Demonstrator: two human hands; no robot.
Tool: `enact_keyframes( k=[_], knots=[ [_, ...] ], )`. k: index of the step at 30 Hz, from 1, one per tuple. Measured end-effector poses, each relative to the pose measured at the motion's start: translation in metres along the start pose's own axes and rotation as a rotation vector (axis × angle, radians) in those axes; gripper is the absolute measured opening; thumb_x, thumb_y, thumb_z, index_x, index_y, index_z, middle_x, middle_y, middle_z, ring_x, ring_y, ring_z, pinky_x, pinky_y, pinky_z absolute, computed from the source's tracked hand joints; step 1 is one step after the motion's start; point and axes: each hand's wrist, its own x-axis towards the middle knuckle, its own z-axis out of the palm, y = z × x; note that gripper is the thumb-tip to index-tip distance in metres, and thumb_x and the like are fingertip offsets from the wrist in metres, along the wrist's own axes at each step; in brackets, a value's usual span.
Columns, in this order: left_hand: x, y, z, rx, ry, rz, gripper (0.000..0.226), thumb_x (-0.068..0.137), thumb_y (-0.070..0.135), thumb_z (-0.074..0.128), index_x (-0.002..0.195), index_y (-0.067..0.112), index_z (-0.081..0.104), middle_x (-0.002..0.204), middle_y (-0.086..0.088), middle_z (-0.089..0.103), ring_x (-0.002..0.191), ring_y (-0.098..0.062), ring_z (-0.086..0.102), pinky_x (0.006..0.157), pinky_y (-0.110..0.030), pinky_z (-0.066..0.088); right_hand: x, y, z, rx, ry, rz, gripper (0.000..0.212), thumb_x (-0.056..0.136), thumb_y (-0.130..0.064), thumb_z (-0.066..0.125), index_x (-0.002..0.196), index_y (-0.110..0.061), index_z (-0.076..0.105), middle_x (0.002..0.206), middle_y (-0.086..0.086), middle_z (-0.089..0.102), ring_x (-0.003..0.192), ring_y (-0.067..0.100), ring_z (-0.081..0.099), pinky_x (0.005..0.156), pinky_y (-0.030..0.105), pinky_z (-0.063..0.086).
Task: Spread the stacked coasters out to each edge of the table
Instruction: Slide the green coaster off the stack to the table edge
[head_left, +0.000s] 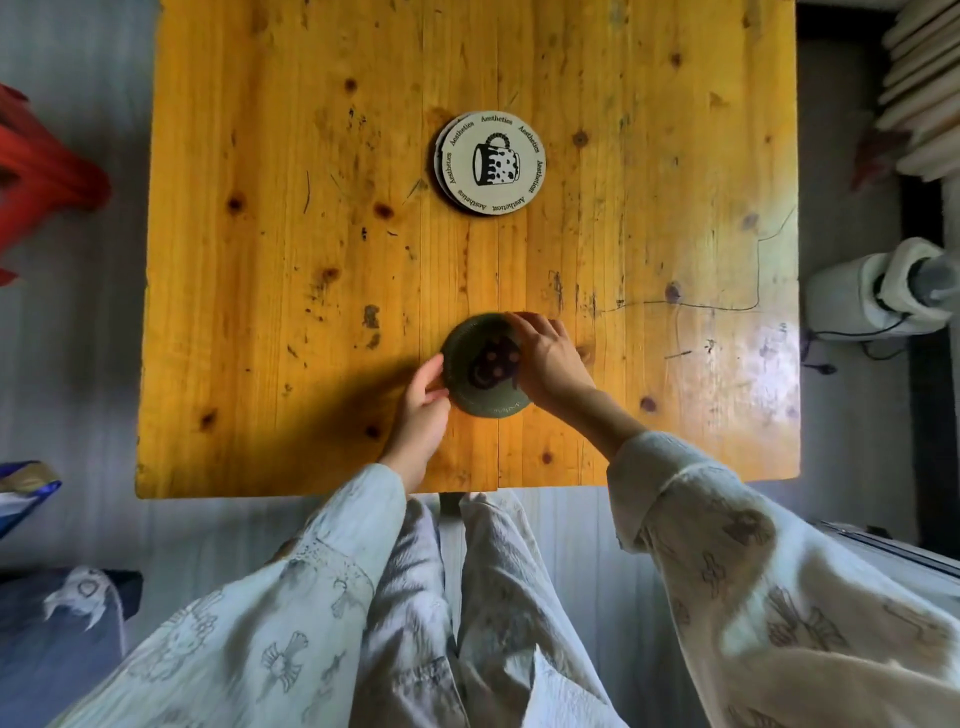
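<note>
A stack of round pale coasters (491, 162), printed with a black spotted mug and ringed lettering, lies near the middle of the wooden table (260, 260). One more coaster (480, 371) of the same print sits in shadow close to the table's near edge. My left hand (422, 408) pinches its left rim with thumb and fingers. My right hand (550, 358) grips its right rim, fingers curled over the top right. Whether this coaster rests flat on the wood or is slightly lifted I cannot tell.
The table's near edge (311, 493) runs just in front of my legs. A red object (47, 176) stands off the left side. A white appliance with a cable (878, 291) and stacked pale slats (919, 88) are off the right side.
</note>
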Motion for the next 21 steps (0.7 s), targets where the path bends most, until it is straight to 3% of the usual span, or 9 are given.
enact_keyframes(
  k=[5, 9, 14, 18, 21],
  knots=[
    [0.017, 0.024, -0.006, 0.111, -0.07, 0.004, 0.048, 0.091, -0.002, 0.03, 0.131, 0.019, 0.045, 0.141, -0.002, 0.046, 0.131, -0.018, 0.04, 0.113, -0.042, 0.031, -0.042, 0.003, 0.016, 0.185, 0.023, 0.141, 0.049, 0.094, -0.008, 0.039, 0.142, -0.009, 0.031, 0.14, 0.021, 0.042, 0.126, 0.039, 0.039, 0.105, 0.046, 0.038],
    [0.018, 0.026, -0.006, 0.211, -0.088, 0.019, 0.04, 0.094, 0.003, 0.033, 0.13, 0.015, 0.045, 0.137, -0.006, 0.049, 0.126, -0.018, 0.044, 0.108, -0.037, 0.035, -0.066, 0.007, 0.021, 0.298, 0.01, 0.205, 0.044, 0.092, 0.0, 0.037, 0.135, -0.001, 0.039, 0.132, 0.026, 0.048, 0.117, 0.04, 0.05, 0.093, 0.047, 0.049],
    [-0.004, -0.005, -0.009, 0.143, 0.082, -0.054, 0.039, 0.093, 0.005, 0.036, 0.131, 0.014, 0.041, 0.136, -0.01, 0.047, 0.119, -0.021, 0.045, 0.1, -0.037, 0.04, -0.04, 0.009, 0.01, 0.316, 0.03, 0.228, 0.043, 0.096, -0.006, 0.034, 0.139, -0.004, 0.036, 0.138, 0.023, 0.048, 0.126, 0.038, 0.046, 0.104, 0.05, 0.043],
    [-0.021, -0.029, 0.004, 0.055, 0.059, -0.218, 0.046, 0.092, 0.0, 0.035, 0.136, 0.015, 0.033, 0.139, -0.011, 0.041, 0.113, -0.024, 0.048, 0.081, -0.032, 0.047, -0.016, 0.003, 0.003, 0.262, -0.05, 0.131, 0.048, 0.096, -0.005, 0.032, 0.143, -0.011, 0.03, 0.144, 0.019, 0.044, 0.129, 0.039, 0.04, 0.107, 0.049, 0.038],
    [-0.023, -0.031, 0.013, -0.054, 0.069, -0.261, 0.05, 0.092, -0.002, 0.036, 0.139, 0.014, 0.031, 0.143, -0.013, 0.036, 0.125, -0.028, 0.043, 0.09, -0.036, 0.043, -0.015, 0.001, 0.006, 0.192, -0.095, 0.112, 0.051, 0.094, -0.002, 0.032, 0.143, -0.011, 0.03, 0.141, 0.02, 0.041, 0.125, 0.04, 0.039, 0.104, 0.046, 0.036]
  ],
)
